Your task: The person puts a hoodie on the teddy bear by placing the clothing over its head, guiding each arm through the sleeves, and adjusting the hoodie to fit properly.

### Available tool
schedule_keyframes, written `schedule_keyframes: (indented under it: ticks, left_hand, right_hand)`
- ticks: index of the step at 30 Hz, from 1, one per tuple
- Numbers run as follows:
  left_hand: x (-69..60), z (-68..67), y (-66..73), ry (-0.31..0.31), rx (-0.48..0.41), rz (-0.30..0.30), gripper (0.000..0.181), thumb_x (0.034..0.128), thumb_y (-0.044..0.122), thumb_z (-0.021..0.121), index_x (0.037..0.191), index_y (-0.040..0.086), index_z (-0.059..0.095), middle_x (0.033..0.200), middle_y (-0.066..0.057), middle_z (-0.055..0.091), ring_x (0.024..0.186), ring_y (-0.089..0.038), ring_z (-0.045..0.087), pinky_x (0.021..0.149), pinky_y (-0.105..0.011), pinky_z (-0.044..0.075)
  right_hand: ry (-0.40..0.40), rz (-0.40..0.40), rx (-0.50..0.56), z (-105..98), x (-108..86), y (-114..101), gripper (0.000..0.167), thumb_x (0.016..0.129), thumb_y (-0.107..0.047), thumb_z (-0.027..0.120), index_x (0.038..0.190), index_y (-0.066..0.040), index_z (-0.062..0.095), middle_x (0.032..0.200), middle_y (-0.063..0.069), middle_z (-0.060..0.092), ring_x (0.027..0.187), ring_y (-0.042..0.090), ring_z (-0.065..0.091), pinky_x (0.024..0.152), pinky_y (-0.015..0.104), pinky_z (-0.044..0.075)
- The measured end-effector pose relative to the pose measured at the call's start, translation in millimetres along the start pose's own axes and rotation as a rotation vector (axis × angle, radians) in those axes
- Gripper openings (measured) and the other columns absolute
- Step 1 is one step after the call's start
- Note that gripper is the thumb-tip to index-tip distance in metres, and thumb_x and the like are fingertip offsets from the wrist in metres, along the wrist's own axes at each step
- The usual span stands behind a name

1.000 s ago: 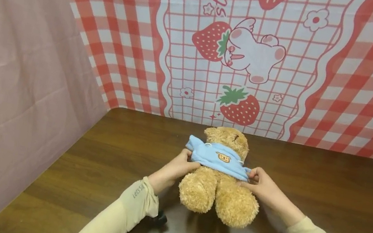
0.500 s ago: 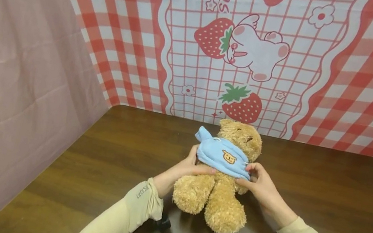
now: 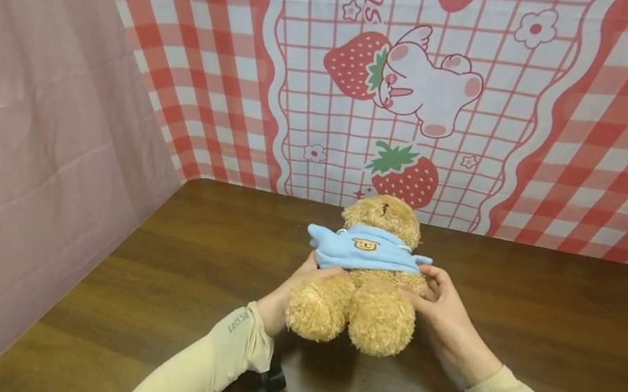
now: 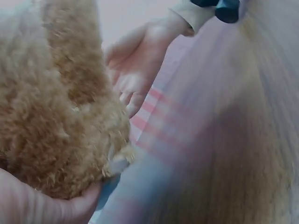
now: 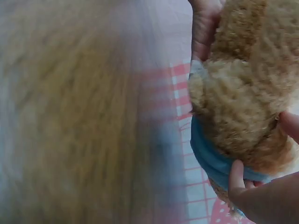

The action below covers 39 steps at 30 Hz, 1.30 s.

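- A curly golden-brown plush teddy bear, stubby-legged, is held over the dark wooden table.
- Its pale-blue cloth top carries a tan bear-face patch.
- The left hand grips one side, the right hand the other.

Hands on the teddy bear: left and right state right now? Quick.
Left hand: closed, holding the teddy bear at its side, thumb across the front.
Right hand: closed, holding the same bear from the opposite side.
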<state>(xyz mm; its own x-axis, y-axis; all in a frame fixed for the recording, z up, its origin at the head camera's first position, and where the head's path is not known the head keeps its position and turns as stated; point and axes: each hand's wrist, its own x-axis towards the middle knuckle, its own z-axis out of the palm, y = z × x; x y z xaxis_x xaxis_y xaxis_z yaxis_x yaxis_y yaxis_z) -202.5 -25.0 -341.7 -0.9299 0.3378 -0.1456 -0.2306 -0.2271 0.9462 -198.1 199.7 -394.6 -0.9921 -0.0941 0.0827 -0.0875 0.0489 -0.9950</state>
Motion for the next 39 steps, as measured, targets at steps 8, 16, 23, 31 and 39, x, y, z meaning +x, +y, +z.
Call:
schedule_keyframes:
  ticks: [8,16,23,31,39]
  left_hand:
    - [-18.1,3.2,12.0,-0.189,-0.069,0.033,0.033,0.0885,-0.004,0.037,0.119,0.005,0.029,0.087,0.0,0.049,0.062,-0.003,0.052,0.057,-0.015,0.047]
    - [34.9,-26.2,-41.3,-0.172,0.0,0.221,0.022,0.0894,0.009,0.048,0.111,0.008,0.046,0.095,0.0,0.056,0.081,-0.01,0.056,0.075,-0.025,0.048]
    - [123.5,-64.3,-128.3,-0.083,-0.171,0.24,0.029,0.0896,0.012,0.052,0.119,0.011,0.049,0.105,-0.008,0.06,0.096,-0.022,0.059,0.086,-0.037,0.048]
    - [10.9,-3.7,-21.9,0.16,0.002,0.093,0.036,0.0846,0.013,0.054,0.118,0.001,0.044,0.087,0.001,0.057,0.072,-0.006,0.055,0.071,-0.021,0.048]
    - [-4.9,8.0,-10.7,0.025,-0.116,0.152,0.021,0.0845,0.001,0.043,0.104,0.007,0.04,0.082,0.003,0.051,0.067,-0.004,0.051,0.063,-0.016,0.046]
  right_hand:
    - [0.035,-0.119,-0.12,1.3,-0.9,-3.8,0.03,0.081,0.006,0.055,0.107,-0.004,0.044,0.09,-0.016,0.057,0.083,-0.001,0.054,0.071,0.019,0.046]
    - [-0.001,-0.158,-0.113,2.6,0.2,-3.8,0.025,0.086,0.002,0.05,0.097,-0.02,0.051,0.088,-0.019,0.058,0.084,-0.002,0.052,0.073,0.016,0.043]
    - [-0.073,-0.202,-0.134,4.7,-1.4,-3.3,0.024,0.086,0.003,0.049,0.108,-0.006,0.052,0.092,-0.02,0.059,0.085,-0.004,0.053,0.074,0.015,0.044]
    - [-0.028,-0.288,-0.58,7.5,-1.6,-5.1,0.02,0.089,-0.004,0.052,0.108,0.002,0.05,0.102,0.012,0.059,0.089,0.011,0.053,0.075,0.028,0.045]
    - [0.085,-0.294,-0.702,-1.2,3.6,-12.0,0.016,0.088,-0.004,0.047,0.098,-0.004,0.059,0.083,0.008,0.061,0.076,0.017,0.051,0.066,0.031,0.041]
